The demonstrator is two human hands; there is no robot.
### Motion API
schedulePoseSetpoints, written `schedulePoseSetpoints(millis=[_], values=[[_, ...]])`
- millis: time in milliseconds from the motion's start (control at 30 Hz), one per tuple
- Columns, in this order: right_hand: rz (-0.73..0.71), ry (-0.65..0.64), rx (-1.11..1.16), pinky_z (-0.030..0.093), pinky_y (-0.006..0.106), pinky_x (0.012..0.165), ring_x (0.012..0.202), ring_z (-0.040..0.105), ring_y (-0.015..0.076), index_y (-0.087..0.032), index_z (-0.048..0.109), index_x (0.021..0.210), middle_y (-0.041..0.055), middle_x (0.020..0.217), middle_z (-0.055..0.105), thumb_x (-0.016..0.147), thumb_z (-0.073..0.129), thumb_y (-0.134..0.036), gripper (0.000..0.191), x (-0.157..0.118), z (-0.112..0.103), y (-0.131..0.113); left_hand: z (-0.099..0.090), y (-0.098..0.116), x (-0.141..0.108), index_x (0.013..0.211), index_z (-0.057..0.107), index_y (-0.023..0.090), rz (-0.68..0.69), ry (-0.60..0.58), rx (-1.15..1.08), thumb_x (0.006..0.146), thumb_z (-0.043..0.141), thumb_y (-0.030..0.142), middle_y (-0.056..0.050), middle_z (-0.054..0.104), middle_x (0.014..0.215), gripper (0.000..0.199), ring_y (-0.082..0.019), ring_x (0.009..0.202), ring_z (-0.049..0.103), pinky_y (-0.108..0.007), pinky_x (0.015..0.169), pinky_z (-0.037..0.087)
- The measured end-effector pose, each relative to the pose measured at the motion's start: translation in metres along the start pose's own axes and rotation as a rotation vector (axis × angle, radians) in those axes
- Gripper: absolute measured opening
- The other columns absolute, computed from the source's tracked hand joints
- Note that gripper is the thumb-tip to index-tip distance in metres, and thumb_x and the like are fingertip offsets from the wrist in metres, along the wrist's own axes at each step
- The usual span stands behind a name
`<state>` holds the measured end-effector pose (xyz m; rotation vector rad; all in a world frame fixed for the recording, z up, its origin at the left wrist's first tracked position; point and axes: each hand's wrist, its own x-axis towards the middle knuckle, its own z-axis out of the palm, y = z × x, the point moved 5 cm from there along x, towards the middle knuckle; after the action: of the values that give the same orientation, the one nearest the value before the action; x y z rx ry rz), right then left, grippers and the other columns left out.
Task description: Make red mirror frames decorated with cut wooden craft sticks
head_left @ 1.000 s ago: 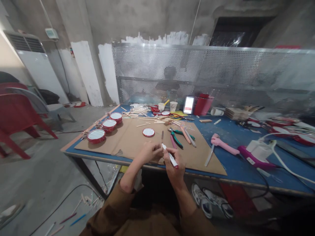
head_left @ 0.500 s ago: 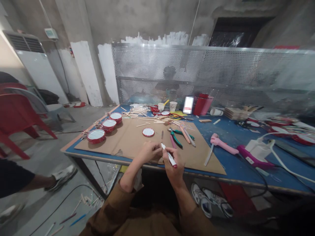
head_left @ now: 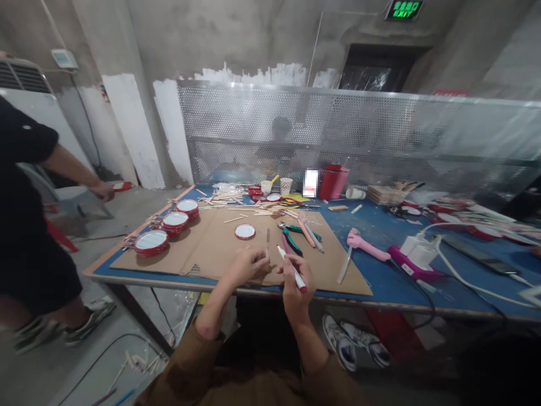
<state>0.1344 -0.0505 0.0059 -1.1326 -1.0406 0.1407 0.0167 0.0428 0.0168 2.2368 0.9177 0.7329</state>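
My right hand is closed around a white marker with a red end, its tip pointing up and left over the cardboard. To its left, my left hand has its fingers pinched together; what they hold, if anything, is hidden. A thin brown stick stands out just beyond those fingertips; I cannot tell whether they touch it. Past my hands, a small round drum with a white face and red rim lies flat on the cardboard sheet. Green-handled pliers rest right of the stick.
Three stacks of red-rimmed drums line the table's left side. Loose wooden sticks, paper cups and a red bottle stand behind. A pink-handled tool and purple power strip lie right. A person is at the left.
My hands have moved apart, with the marker's tip now away from my left fingers. The view has shifted slightly right, and a person has come further into view on the left.
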Motion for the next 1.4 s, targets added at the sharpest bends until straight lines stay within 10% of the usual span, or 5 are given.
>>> schedulePoseSetpoints(millis=[433, 1400], values=[[-0.343, -0.140, -0.237, 0.051, 0.030, 0.064, 0.068, 0.063, 0.0157, -0.020, 0.060, 0.090, 0.0033, 0.076, 0.066, 0.088, 0.051, -0.024, 0.010, -0.001, 0.009, -0.013, 0.000, 0.004, 0.000, 0.059, 0.052, 0.014, -0.008, 0.012, 0.045, 0.082, 0.050, 0.023, 0.005, 0.046, 0.057, 0.024, -0.009, 0.059, 0.039, -0.021, 0.056, 0.026], [-0.256, -0.120, -0.215, 0.050, 0.028, 0.063, 0.068, 0.064, 0.0156, -0.019, 0.060, 0.090, 0.0029, 0.076, 0.066, 0.088, 0.052, -0.026, 0.010, -0.003, 0.008, -0.006, 0.000, 0.006, -0.002, 0.058, 0.054, 0.014, -0.041, 0.014, -0.063, 0.080, 0.050, 0.024, 0.004, 0.052, 0.059, 0.024, -0.009, 0.061, 0.044, -0.020, 0.059, 0.032]])
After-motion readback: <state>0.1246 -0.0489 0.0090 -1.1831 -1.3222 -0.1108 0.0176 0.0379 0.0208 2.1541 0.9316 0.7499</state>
